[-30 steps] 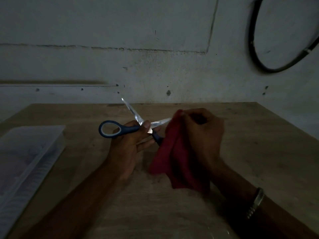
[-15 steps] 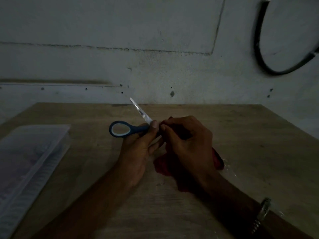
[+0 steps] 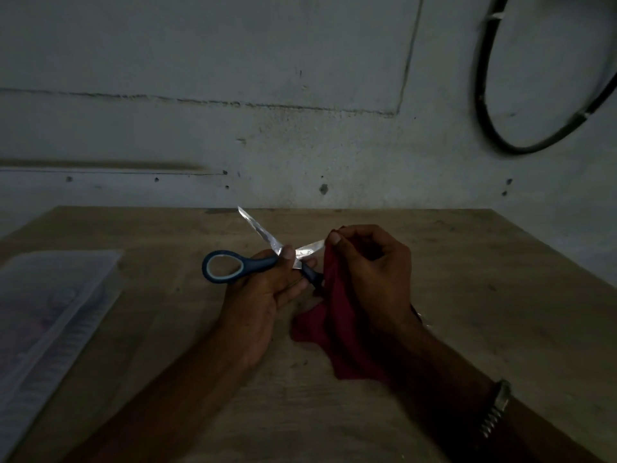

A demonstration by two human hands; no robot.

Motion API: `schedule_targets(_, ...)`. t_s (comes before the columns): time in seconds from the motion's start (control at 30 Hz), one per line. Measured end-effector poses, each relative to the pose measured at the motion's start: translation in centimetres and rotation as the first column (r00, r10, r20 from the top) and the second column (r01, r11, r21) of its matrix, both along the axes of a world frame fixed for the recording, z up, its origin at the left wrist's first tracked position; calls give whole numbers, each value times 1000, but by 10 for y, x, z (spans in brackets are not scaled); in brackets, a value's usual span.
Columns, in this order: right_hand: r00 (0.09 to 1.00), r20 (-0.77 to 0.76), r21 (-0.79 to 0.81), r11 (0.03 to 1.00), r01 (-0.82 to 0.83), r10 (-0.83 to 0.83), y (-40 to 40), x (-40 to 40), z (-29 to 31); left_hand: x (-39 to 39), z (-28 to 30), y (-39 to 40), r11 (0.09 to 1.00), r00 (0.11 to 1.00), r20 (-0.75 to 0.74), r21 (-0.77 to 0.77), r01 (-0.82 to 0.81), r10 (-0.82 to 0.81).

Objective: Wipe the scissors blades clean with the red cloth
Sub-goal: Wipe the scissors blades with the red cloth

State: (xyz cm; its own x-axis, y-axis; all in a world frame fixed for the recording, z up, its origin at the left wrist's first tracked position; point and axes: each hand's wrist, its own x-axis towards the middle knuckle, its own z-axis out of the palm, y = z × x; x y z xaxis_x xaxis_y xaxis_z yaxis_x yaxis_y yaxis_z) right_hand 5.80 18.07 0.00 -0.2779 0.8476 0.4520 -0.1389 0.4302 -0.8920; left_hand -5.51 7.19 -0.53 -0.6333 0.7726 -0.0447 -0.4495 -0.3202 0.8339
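Red cloth (image 3: 337, 315) is hanging from the right hand (image 3: 370, 275), whose fingers are pinching it around one blade tip. Left hand (image 3: 263, 292) is gripping the scissors (image 3: 253, 264) at the pivot, blades spread apart, above the table (image 3: 467, 295).
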Motion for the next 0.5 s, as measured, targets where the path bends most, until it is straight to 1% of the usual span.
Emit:
schedule_targets(0.07, 1000, -4, -14, 1000, 9, -9, 3, 2, 1, 0, -1, 0, 1000, 1000, 5, -7, 4, -4)
schedule_targets(0.13, 1000, 23, 11, 1000, -18, 18, -3, 1, -1, 0, -3, 0, 1000, 1000, -5, 4, 7, -7)
schedule_targets(0.27, 977, 193, 126, 985, -118, 93, -27, -7, -8, -5, -8, 2, 1000, 999, -37, -8, -7, 6)
schedule_targets(0.3, 974, 208, 144, 982, -124, 93, -26, -7, -8, -7, -9, 3, 1000, 999, -34, -16, -7, 7)
schedule_targets(0.4, 979, 197, 187, 978, -91, 54, -17, -5, -4, -7, -7, 3, 1000, 1000, -10, -24, 15, -15)
schedule_targets(0.5, 986, 157, 134, 989, -69, 48, -11, -5, -1, -6, -5, 3, 999, 999, 8, -8, 51, -50)
